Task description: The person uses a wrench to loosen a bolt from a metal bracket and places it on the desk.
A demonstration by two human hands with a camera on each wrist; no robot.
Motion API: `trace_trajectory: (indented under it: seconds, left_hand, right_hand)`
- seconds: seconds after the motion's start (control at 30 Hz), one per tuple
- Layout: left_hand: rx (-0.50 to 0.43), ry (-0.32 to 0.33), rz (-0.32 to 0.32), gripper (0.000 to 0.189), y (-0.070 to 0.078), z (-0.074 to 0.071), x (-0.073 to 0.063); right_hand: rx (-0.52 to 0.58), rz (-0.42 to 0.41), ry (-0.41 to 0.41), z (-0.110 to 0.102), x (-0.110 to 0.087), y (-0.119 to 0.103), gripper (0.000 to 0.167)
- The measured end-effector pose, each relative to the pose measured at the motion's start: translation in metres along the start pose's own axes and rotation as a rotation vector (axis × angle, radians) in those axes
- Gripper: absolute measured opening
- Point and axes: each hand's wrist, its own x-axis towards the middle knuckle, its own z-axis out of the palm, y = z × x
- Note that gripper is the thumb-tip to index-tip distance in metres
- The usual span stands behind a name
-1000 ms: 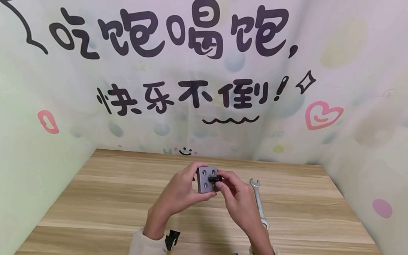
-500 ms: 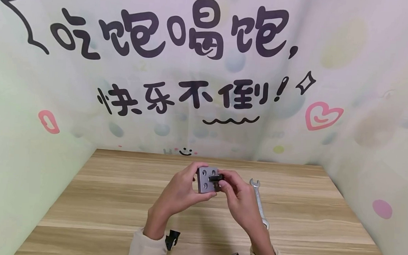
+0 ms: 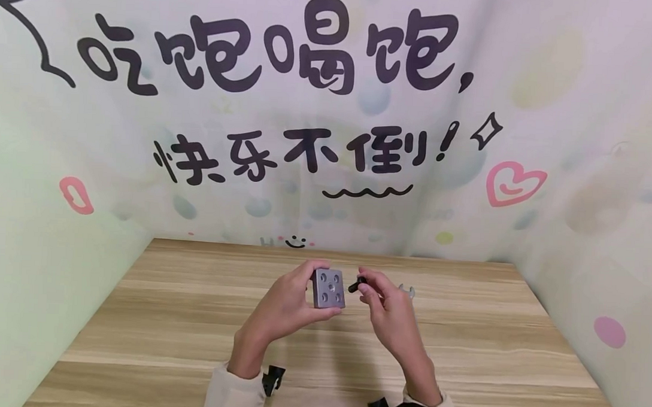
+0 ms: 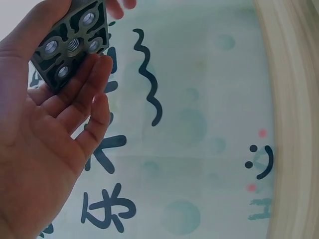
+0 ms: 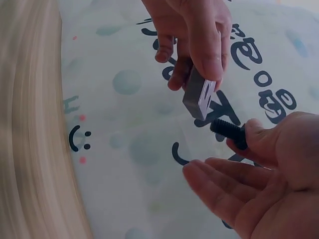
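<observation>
My left hand [image 3: 287, 301] grips a square grey metal plate [image 3: 329, 288] by its top and bottom edges. Several holes show in the plate's face, one of them in the centre. From behind, in the left wrist view, the plate [image 4: 74, 46] has a ribbed back and a threaded middle hole. A short black bolt [image 5: 228, 130] is pinched between thumb and index finger of my right hand [image 3: 389, 307], its threaded end pointing toward the plate. A small gap separates bolt and plate. The other right fingers [image 5: 219, 191] stretch out loosely.
A metal open-end wrench [image 3: 407, 292] lies on the wooden table [image 3: 192, 318], mostly hidden behind my right hand. A printed cloth [image 3: 250, 213] hangs behind the table and along its sides. Black camera mounts [image 3: 273, 380] sit at both wrists.
The bolt has come out of the plate's centre hole, and my right hand has drawn it to the right. The left hand keeps its grip, with the plate shifted slightly left.
</observation>
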Motion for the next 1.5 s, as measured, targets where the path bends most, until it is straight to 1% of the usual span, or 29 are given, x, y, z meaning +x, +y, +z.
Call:
trace_trajectory:
  seconds: [0.13, 0.2, 0.4, 0.5, 0.63, 0.7, 0.8, 0.93, 1.07, 1.17, 1.27, 1.33, 1.4, 1.5]
  left_hand:
    - [0.0, -0.042, -0.044, 0.069, -0.007, 0.003, -0.001]
    - [-0.002, -0.069, -0.071, 0.068, -0.012, 0.005, -0.001]
    - [-0.022, -0.166, -0.133, 0.066, -0.023, 0.008, 0.0]
    - [-0.035, -0.219, -0.16, 0.066, -0.027, 0.009, 0.0]
    - [-0.036, -0.299, -0.19, 0.066, -0.034, 0.014, 0.0]
    - [-0.026, -0.339, -0.203, 0.068, -0.037, 0.018, 0.0]
    - [-0.012, -0.384, -0.221, 0.068, -0.042, 0.024, -0.001]
    - [-0.005, -0.411, -0.245, 0.066, -0.047, 0.032, 0.0]
    - [-0.009, -0.44, -0.249, 0.067, -0.05, 0.039, 0.0]
    - [-0.016, -0.463, -0.251, 0.067, -0.051, 0.044, -0.001]
    - [-0.005, -0.479, -0.249, 0.066, -0.053, 0.049, -0.001]
    - [0.002, -0.484, -0.247, 0.066, -0.055, 0.051, -0.002]
    - [0.009, -0.491, -0.249, 0.066, -0.057, 0.053, -0.002]
    - [-0.003, -0.501, -0.269, 0.065, -0.06, 0.054, -0.003]
  right_hand:
    - [-0.101, 0.072, -0.043, 0.001, 0.0, 0.006, 0.017]
    - [-0.132, 0.1, -0.065, 0.002, 0.001, 0.009, 0.014]
    - [-0.167, 0.145, -0.123, 0.004, 0.002, 0.021, 0.013]
    - [-0.182, 0.164, -0.184, 0.005, 0.002, 0.028, 0.015]
    - [-0.171, 0.184, -0.284, 0.007, 0.002, 0.043, 0.016]
    - [-0.164, 0.182, -0.32, 0.009, 0.002, 0.052, 0.016]
    - [-0.191, 0.146, -0.362, 0.015, 0.001, 0.067, 0.015]
    - [-0.248, 0.085, -0.416, 0.021, 0.0, 0.083, 0.015]
    - [-0.289, 0.028, -0.462, 0.025, -0.002, 0.092, 0.013]
    - [-0.312, 0.002, -0.486, 0.028, -0.003, 0.096, 0.011]
    - [-0.329, -0.008, -0.491, 0.031, -0.004, 0.098, 0.01]
    - [-0.339, 0.0, -0.484, 0.033, -0.005, 0.099, 0.011]
    - [-0.351, 0.011, -0.468, 0.035, -0.005, 0.1, 0.012]
    - [-0.366, 0.044, -0.431, 0.038, -0.005, 0.101, 0.012]
